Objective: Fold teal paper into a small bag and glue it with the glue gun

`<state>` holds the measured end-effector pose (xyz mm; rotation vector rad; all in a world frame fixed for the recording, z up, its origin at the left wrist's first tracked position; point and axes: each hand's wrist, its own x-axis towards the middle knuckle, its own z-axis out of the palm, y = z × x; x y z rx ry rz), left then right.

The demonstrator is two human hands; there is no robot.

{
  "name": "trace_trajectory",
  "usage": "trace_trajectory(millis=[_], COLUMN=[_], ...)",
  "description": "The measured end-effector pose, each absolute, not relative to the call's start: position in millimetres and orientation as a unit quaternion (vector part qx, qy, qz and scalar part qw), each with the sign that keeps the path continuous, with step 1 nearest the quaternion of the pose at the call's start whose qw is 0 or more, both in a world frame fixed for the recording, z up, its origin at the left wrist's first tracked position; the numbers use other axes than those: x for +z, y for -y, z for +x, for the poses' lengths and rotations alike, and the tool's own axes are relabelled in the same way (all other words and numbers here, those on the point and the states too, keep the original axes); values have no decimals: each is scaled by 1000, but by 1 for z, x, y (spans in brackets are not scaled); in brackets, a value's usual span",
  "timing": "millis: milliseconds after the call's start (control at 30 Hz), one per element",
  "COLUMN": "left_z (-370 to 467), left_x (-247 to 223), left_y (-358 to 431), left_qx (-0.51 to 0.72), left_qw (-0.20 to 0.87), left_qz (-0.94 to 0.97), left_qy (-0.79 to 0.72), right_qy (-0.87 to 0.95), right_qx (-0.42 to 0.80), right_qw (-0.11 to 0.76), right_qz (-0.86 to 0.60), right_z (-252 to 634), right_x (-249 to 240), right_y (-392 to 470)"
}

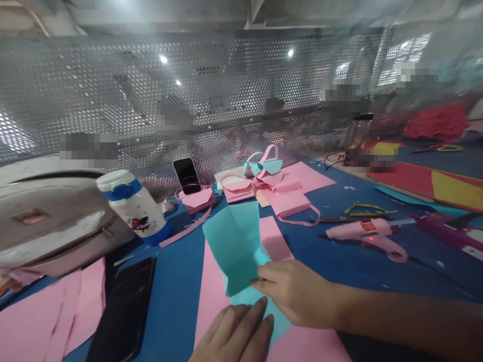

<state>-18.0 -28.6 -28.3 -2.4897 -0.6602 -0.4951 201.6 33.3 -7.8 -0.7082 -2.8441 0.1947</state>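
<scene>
Teal paper [236, 251], creased, lying on a pink sheet [213, 296]; right hand [296, 291], grip pinching its fold; left hand [236, 332], fingers spread upon it; uneven pressure could skew the crease.

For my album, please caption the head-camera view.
Left hand and right hand on creased turquoise paper over pink paper, a glue gun lying to the right.

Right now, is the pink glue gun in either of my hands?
No, the glue gun lies on the blue table, while your left hand and right hand touch the teal paper.
</scene>
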Motion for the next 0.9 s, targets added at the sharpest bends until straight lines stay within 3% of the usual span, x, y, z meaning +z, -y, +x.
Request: trace_trajectory(millis=[267,500,600,700,900], left_z=[-16,-11,-12,-16,-23], left_x=[-17,-20,-19,-18,-24], left_y=[28,31,33,35,40], left_qx=[-154,-233,-202,-166,-112], left_qw=[242,211,226,262,322], left_qz=[-931,-915,-917,-915,-913], left_qy=[227,254,260,259,227], right_qy=[960,925,910,919,965], right_qx=[46,96,103,104,40], right_qw=[134,297,338,305,125], right_qz=[-241,-214,-218,-227,-228], right_z=[203,210,210,210,203], right_x=[-8,-10,-13,-13,-3], right_y=[-35,-35,-35,-34,-29])
